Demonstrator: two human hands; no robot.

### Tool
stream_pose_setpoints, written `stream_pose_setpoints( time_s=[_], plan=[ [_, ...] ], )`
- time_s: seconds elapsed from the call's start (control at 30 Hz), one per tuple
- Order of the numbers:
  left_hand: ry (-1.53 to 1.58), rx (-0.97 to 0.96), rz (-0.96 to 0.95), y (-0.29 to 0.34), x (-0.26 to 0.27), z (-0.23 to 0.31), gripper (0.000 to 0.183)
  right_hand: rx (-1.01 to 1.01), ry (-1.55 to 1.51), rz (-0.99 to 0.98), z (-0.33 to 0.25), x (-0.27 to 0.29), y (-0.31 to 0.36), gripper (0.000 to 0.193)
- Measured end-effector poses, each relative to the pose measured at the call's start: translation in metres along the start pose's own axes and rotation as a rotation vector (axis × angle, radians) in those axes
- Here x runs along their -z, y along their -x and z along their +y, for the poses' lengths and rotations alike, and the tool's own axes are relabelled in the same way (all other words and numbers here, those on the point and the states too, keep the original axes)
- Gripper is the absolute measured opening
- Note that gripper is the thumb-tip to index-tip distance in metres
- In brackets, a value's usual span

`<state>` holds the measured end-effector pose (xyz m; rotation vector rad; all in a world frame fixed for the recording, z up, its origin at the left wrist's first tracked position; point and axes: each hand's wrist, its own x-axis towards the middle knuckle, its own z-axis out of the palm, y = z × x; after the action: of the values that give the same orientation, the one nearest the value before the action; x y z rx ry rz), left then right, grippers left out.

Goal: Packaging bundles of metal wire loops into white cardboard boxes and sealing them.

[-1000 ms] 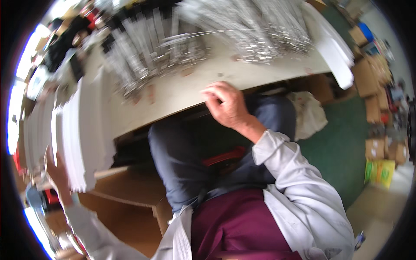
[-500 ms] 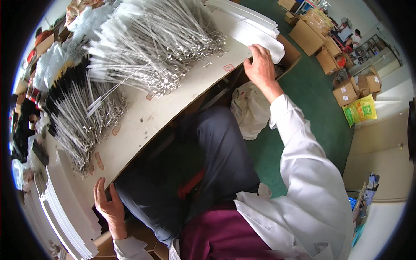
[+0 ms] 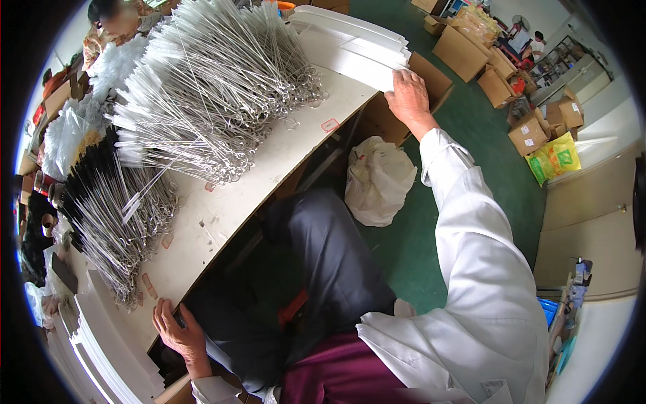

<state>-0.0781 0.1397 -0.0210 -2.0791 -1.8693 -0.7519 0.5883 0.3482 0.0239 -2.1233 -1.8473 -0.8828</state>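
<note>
My left hand (image 3: pixel 182 337) rests at the near left edge of the worktable (image 3: pixel 212 232), fingers apart, holding nothing. My right hand (image 3: pixel 410 101) reaches to the far right corner of the table and touches the end of a stack of white sheets (image 3: pixel 350 44); its fingers lie over the edge, thumb apart. Between the hands lies a big pile of wire-handled brushes with white bristles (image 3: pixel 222 87), their looped ends toward me. A smaller pile of similar brushes with black bristles (image 3: pixel 121 209) lies to its left.
White strips (image 3: pixel 101 343) stand stacked at the lower left. A white plastic bag (image 3: pixel 380 182) is under the table's right side, before an open carton (image 3: pixel 431 77). Cardboard boxes (image 3: pixel 464 50) line the green floor beyond. Another person (image 3: pixel 111 34) is across the table.
The view has shifted, and the table sits lower and further left in it. My right hand has moved outward to the end of the white stack. My left hand stays at the table edge.
</note>
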Motion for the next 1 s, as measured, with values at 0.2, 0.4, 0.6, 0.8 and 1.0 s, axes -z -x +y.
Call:
stream_pose_setpoints(
  time_s=[0.2, 0.4, 0.6, 0.8, 1.0],
  plan=[
    [-0.018, 0.000, 0.023, 0.000, -0.003, 0.000, 0.028, 0.050, 0.011, -0.013, -0.002, 0.012, 0.004, 0.046],
    [-0.002, -0.023, 0.034, -0.001, 0.000, 0.001, 0.029, 0.077, -0.012, 0.044, -0.007, 0.037, 0.033, 0.044],
    [0.016, -0.007, 0.024, -0.002, 0.000, 0.004, 0.032, -0.222, -0.340, -0.137, -0.015, 0.065, 0.096, 0.045],
    [0.025, -0.027, 0.034, 0.000, -0.003, 0.000, 0.036, -0.516, -0.618, -0.253, -0.024, 0.084, 0.129, 0.053],
    [0.017, -0.042, 0.045, -0.001, -0.001, 0.005, 0.037, -0.337, -0.435, -0.032, -0.020, 0.086, 0.152, 0.047]
  ],
)
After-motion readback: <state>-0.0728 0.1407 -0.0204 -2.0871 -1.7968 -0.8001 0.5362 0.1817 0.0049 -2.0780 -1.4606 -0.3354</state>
